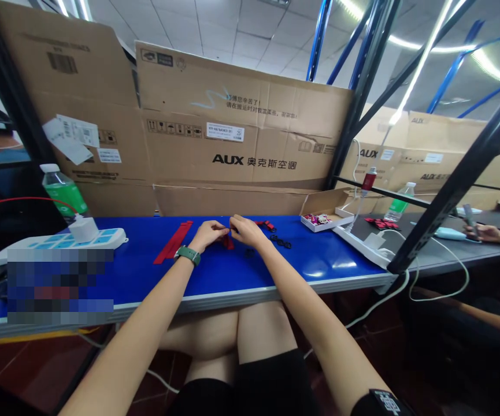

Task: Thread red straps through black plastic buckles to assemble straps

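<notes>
Both my hands meet over the blue tabletop, fingers pinched close together. My left hand (210, 234), with a green-banded watch at its wrist, is closed on a short red strap (229, 242) that hangs below the fingertips. Against it, my right hand (246, 231) is closed at the upper end of the same strap; the fingers hide the exact grip. Flat red strips (174, 242) lie left of my left hand. Beyond my right hand lies another red strap with a black buckle (269, 226). Several black rings or buckles (281, 242) are scattered right of that hand.
An open white box (326, 220) with small colourful pieces stands at the back right. A power strip (65, 245) and a green-labelled bottle (62, 190) are at left. Cardboard (241, 133) walls the back; a black metal post (432, 231) rises at right. A co-worker's hand (484, 233) shows far right.
</notes>
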`<state>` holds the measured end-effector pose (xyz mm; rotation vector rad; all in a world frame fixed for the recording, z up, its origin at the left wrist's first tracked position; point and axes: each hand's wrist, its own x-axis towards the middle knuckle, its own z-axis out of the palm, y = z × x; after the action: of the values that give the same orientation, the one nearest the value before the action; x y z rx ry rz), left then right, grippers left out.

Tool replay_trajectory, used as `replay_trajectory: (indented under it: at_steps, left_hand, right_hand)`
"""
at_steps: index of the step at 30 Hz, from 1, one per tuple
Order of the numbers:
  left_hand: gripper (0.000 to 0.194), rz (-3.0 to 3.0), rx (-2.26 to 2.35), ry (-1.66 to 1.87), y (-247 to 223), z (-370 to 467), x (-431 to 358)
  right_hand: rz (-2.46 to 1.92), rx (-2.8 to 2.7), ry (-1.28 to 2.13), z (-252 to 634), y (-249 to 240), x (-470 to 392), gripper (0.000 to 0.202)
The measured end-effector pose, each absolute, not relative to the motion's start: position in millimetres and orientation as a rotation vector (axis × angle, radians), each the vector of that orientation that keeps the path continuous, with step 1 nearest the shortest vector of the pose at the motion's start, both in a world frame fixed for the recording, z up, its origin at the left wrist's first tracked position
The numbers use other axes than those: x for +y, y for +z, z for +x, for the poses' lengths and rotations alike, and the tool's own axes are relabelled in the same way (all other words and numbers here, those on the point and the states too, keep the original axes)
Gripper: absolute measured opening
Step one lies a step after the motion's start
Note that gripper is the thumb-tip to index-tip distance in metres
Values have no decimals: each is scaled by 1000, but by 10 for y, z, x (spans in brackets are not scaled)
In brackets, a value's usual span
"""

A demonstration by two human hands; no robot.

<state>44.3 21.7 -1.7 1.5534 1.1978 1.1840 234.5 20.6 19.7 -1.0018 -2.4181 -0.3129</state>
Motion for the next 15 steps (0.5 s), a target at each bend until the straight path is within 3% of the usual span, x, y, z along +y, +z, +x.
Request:
replay_trajectory:
  at_steps: [3, 11, 15]
  left_hand:
    - [24, 2013, 1119, 1240, -51, 459, 217]
    - [46, 2316, 1359, 940, -134, 555, 145]
    - [33, 2336, 1532, 903, -134, 596, 143]
  right_hand:
    - [-1016, -2427, -257, 2493, 194, 256, 7]
    - [-1246, -2350, -239, 2675, 96, 376, 9]
    - [-1185, -2450, -242, 2643, 111, 383, 12]
